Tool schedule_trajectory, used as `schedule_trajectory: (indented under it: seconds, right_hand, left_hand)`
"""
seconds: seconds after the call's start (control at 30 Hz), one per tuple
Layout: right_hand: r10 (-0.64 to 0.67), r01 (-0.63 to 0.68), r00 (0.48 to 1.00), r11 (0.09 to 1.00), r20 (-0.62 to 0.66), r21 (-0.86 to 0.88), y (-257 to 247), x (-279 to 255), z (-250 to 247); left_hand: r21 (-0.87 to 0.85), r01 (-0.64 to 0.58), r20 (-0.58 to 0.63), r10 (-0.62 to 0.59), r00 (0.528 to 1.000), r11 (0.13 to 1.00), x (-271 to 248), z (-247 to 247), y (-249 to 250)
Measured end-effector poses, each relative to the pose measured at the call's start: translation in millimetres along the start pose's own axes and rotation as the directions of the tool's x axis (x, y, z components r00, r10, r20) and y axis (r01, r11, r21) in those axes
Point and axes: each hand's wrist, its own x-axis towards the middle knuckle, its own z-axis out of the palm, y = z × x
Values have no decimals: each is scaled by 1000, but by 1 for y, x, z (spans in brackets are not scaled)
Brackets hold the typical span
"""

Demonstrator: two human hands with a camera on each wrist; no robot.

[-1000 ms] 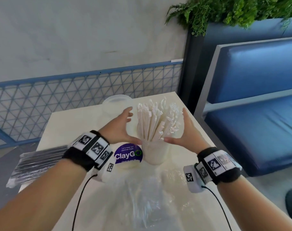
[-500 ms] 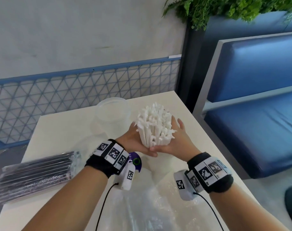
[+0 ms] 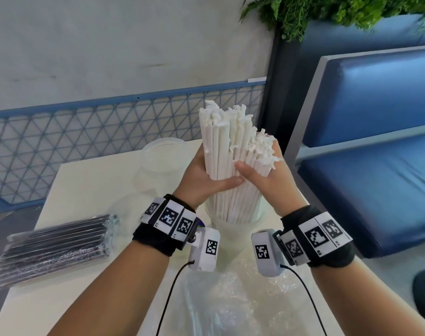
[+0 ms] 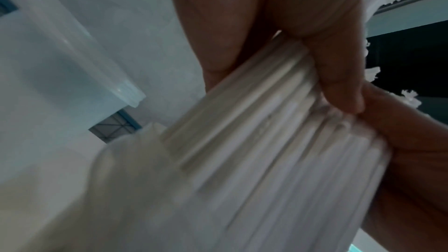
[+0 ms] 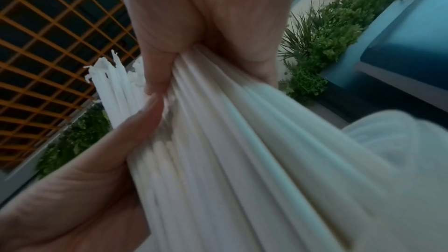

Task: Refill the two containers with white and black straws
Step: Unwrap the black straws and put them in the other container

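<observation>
A thick bundle of white paper-wrapped straws (image 3: 224, 151) stands with its lower ends in a white container (image 3: 233, 227) at the table's middle. My left hand (image 3: 201, 178) grips the bundle from the left, thumb across its front. My right hand (image 3: 260, 175) grips it from the right, thumb on the straws. The wrist views show the white straws (image 4: 254, 150) under my left thumb and the white straws (image 5: 230, 150) pressed between both palms. A second, clear container (image 3: 163, 161) stands behind, left of the bundle. A clear pack of black straws (image 3: 53, 248) lies at the table's left edge.
Crumpled clear plastic wrap (image 3: 231, 299) lies on the white table (image 3: 85, 190) near me. A blue mesh railing (image 3: 85, 141) runs behind the table. A blue bench seat (image 3: 376, 166) and green plants (image 3: 328, 13) are on the right.
Both hands closed from open positions beside the spread straws onto the bundle, squeezing it together. The bundle now stands taller and tighter above the container.
</observation>
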Motion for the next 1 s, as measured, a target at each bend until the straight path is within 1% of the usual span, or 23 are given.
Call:
schedule_trajectory:
  seconds: [0.1, 0.17, 0.23, 0.3, 0.33, 0.4, 0.47, 0.53, 0.57, 0.6, 0.63, 0.7, 0.77, 0.83, 0.9, 0.93, 0.97, 1.0]
  right_hand:
    - [8, 3, 997, 989, 73, -145, 4, -4, -4]
    - [7, 16, 993, 981, 117, -193, 10, -11, -7]
    - [40, -17, 992, 982, 119, -187, 17, -18, -11]
    - [107, -89, 985, 987, 135, -133, 22, -24, -14]
    - [132, -114, 978, 987, 164, -111, 24, -27, -15]
    - [195, -170, 956, 977, 221, -125, 26, -30, -19]
    - [251, -200, 931, 958, 264, -207, 28, -31, -20]
    - [273, -176, 914, 933, 301, -314, 27, -28, -17]
    - [265, -153, 913, 927, 310, -342, 28, -26, -13]
    - [249, -135, 920, 927, 303, -350, 29, -25, -9]
    - [239, -140, 934, 928, 265, -346, 31, -25, -4]
    - [239, -186, 961, 930, 136, -318, 32, -26, 5]
    - [223, -200, 974, 940, 51, -276, 31, -26, 9]
    - [194, -192, 981, 961, -5, -199, 27, -26, 9]
    - [180, -186, 981, 978, -70, -90, 16, -24, 7]
    - [161, -167, 983, 984, -92, -61, 11, -22, 6]
    - [130, -138, 986, 988, -104, -75, 5, -21, 5]
    - [95, -108, 990, 986, -108, -128, 0, -20, 4]
  left_hand:
    - [-25, 17, 8, -17, 1000, 1000, -6, 1, -5]
    - [55, 3, 16, -4, 1000, 998, -9, 0, -10]
    - [135, 5, 69, -14, 998, 991, -11, -2, -12]
    - [179, 50, 134, -75, 988, 982, -10, -5, -16]
    - [202, 73, 172, -109, 979, 977, -10, -8, -18]
    - [241, 103, 242, -162, 957, 965, -10, -13, -22]
    - [258, 110, 279, -183, 943, 960, -12, -14, -27]
    - [287, 156, 272, -236, 933, 945, -10, -11, -31]
    - [308, 162, 254, -245, 936, 938, -9, -7, -33]
    - [329, 157, 236, -242, 941, 931, -8, -3, -33]
    - [345, 144, 224, -231, 947, 927, -7, 1, -34]
    - [347, 141, 181, -214, 960, 927, -6, 3, -37]
    - [307, 155, 123, -201, 972, 939, -5, 0, -42]
    - [278, 167, 60, -190, 980, 946, -4, -1, -35]
    - [241, 135, 17, -143, 990, 961, -3, 1, -20]
    - [213, 113, 14, -119, 993, 971, -1, 2, -16]
    - [181, 99, 16, -104, 994, 979, -1, 2, -10]
    - [155, 87, 29, -93, 995, 984, -2, 1, -5]
